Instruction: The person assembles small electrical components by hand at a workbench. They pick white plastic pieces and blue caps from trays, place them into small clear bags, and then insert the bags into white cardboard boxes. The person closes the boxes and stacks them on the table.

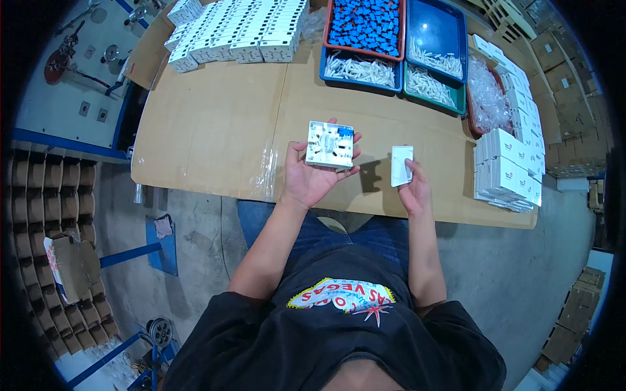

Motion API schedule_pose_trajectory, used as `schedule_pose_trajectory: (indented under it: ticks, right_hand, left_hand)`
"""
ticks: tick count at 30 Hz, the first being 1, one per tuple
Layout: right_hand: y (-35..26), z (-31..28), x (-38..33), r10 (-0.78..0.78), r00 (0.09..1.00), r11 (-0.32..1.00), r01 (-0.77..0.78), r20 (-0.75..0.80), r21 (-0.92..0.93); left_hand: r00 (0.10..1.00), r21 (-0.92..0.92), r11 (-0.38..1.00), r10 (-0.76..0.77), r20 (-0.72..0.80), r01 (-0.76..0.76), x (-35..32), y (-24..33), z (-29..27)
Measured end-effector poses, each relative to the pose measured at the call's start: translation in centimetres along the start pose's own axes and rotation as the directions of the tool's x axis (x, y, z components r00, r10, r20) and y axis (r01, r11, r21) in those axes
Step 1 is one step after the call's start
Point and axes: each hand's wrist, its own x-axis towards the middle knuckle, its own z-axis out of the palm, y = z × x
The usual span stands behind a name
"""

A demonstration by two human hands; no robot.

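- Cardboard sheets cover the worktop (pixel 215 124), which stands on a grey concrete floor with stacked cartons around it.
- Left hand (pixel 312 176) lies palm up above the near edge of the worktop, fingers curled loosely around a square white socket base (pixel 331 144); the base rests on the fingers with its open inner side up, showing a small blue part inside.
- Right hand (pixel 414 189) is just to the right, fingers closed on the lower edge of a flat white cover plate (pixel 401 165), held upright above the worktop and apart from the base.
- Along the right edge of the worktop stands a stack of small white boxes (pixel 505 173), near the right hand.
- Beyond it lies a heap of clear plastic bags (pixel 488 99) in a reddish tray.
- At the far side sit trays: a red tray of blue parts (pixel 365 25), a blue tray with white parts (pixel 360 70), another blue tray (pixel 435 34) and a green tray (pixel 430 86) with white parts.
- Far left, rows of white boxes (pixel 238 29) are lined up.
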Motion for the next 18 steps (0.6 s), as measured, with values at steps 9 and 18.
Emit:
schedule_pose_trajectory:
  ticks: [9, 18]
  right_hand:
    - [-0.6, -2.5, 0.7, -0.028, 0.959, 0.909, -0.094, 0.283, 0.407]
    - [-1.6, 4.0, -1.6, 0.105, 0.909, 0.953, -0.208, 0.403, 0.221]
  left_hand:
    - [1.0, -0.037, 0.999, 0.008, -0.003, -0.009, 0.2, -0.3, 0.4]
    - [0.995, -0.006, 0.999, -0.034, -0.092, 0.034, 0.7, -1.0, -1.1]
